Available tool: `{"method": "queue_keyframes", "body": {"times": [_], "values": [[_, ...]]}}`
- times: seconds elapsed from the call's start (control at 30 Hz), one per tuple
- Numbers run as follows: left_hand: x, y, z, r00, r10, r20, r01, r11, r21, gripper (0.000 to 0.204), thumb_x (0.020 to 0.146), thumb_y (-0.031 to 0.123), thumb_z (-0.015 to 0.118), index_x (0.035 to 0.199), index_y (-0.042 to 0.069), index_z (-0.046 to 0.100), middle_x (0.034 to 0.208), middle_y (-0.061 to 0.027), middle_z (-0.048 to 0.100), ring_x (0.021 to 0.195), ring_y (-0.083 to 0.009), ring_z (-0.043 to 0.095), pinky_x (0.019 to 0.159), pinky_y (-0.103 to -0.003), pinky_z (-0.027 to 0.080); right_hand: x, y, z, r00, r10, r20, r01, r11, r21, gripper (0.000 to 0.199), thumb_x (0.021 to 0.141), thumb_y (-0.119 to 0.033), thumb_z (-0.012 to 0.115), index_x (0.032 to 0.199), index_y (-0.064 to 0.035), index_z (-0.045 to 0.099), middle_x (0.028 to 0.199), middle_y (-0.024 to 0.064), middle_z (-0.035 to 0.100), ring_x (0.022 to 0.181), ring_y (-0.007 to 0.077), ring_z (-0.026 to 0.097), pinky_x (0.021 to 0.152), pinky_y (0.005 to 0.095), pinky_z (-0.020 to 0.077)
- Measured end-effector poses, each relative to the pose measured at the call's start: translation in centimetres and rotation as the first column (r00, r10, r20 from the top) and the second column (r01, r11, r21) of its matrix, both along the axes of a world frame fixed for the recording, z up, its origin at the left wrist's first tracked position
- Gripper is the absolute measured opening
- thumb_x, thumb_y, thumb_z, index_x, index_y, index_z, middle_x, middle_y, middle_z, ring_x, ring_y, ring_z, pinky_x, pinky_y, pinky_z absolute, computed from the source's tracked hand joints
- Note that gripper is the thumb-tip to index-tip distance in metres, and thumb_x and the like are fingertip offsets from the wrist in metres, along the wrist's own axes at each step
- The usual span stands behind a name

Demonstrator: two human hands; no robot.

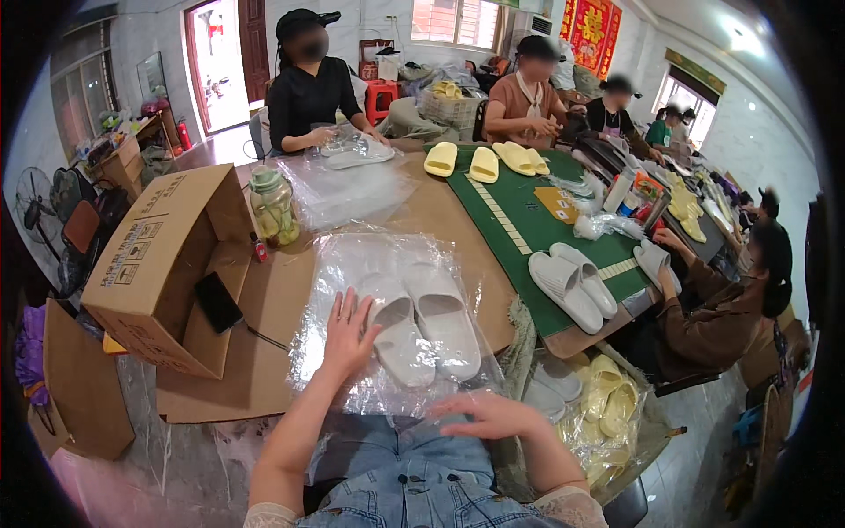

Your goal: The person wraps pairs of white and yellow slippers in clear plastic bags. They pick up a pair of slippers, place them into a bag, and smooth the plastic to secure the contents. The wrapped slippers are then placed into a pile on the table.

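Observation:
A pair of light grey slippers lies side by side in front of me in a clear plastic bag (330, 264): a left slipper (407, 348) and a right slipper (451, 339), toe straps toward the far side. My left hand (349, 339) rests flat on the bag with spread fingers, its thumb by the left slipper's strap. At the bag's near right edge, my right hand (484, 414) hovers palm down, fingers stretched to the left. Whether its fingertips touch the film I cannot make out.
An open cardboard box (158, 264) stands left, with a phone (218, 302) at its mouth. A jar (275, 207) sits behind. Right, a green mat (502, 238) carries grey slippers (568, 290). A sack of yellow slippers (607, 400) stands low right. Several co-workers surround the tables.

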State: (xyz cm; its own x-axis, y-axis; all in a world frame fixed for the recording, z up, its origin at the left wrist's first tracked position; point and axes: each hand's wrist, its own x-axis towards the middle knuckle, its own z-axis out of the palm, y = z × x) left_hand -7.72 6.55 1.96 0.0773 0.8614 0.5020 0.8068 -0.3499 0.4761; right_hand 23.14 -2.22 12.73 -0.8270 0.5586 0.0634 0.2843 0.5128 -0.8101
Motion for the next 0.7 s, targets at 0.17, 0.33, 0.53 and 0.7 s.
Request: {"method": "queue_keyframes", "body": {"times": [0.17, 0.33, 0.53, 0.7], "values": [[0.0, 0.3, -1.0, 0.994, -0.008, 0.110, 0.012, 0.999, -0.033, 0.058, 0.097, 0.035, 0.058, 0.149, 0.012, 0.044, 0.153, -0.0296, 0.036, 0.139, -0.0466, 0.037, 0.116, -0.048, 0.031, 0.9, 2.0, 5.6, 0.893, 0.121, -0.433, -0.299, 0.879, -0.370, 0.020, 0.095, -0.020, 0.066, 0.094, -0.0009, 0.072, 0.082, 0.0063, 0.072, 0.076, 0.0121, 0.067, 0.067, 0.0278, 0.0512], [-0.2, 0.3, -0.9, 0.987, -0.010, 0.159, 0.014, 1.000, -0.024, 0.056, 0.097, 0.032, 0.059, 0.147, 0.011, 0.047, 0.149, -0.0308, 0.040, 0.137, -0.0453, 0.041, 0.114, -0.047, 0.033, -3.9, 6.1, 5.4, 0.792, -0.523, -0.316, 0.533, 0.844, -0.061, 0.018, 0.091, -0.018, 0.070, 0.091, -0.0004, 0.071, 0.073, 0.0043, 0.068, 0.065, 0.0088, 0.060, 0.059, 0.0268, 0.0462], [-0.2, 0.2, -0.5, 0.972, 0.009, 0.236, 0.001, 0.999, -0.041, 0.050, 0.096, 0.025, 0.059, 0.143, 0.009, 0.051, 0.148, -0.0290, 0.044, 0.136, -0.0435, 0.043, 0.113, -0.046, 0.035, -6.7, 8.8, 6.6, 0.843, -0.524, -0.122, 0.534, 0.789, 0.303, 0.033, 0.090, -0.034, 0.067, 0.089, -0.0010, 0.071, 0.079, 0.0132, 0.070, 0.074, 0.0271, 0.067, 0.067, 0.0391, 0.0514], [-0.4, 0.6, -1.7, 0.964, 0.021, 0.265, -0.020, 1.000, -0.009, 0.048, 0.096, 0.024, 0.059, 0.140, 0.008, 0.054, 0.146, -0.0274, 0.047, 0.134, -0.0427, 0.045, 0.113, -0.046, 0.036, -7.8, 15.1, -0.9, 0.771, -0.604, 0.202, 0.463, 0.750, 0.472, 0.048, 0.087, -0.049, 0.066, 0.084, -0.0022, 0.072, 0.085, 0.0163, 0.071, 0.084, 0.0358, 0.069, 0.074, 0.0466, 0.0528]]}}
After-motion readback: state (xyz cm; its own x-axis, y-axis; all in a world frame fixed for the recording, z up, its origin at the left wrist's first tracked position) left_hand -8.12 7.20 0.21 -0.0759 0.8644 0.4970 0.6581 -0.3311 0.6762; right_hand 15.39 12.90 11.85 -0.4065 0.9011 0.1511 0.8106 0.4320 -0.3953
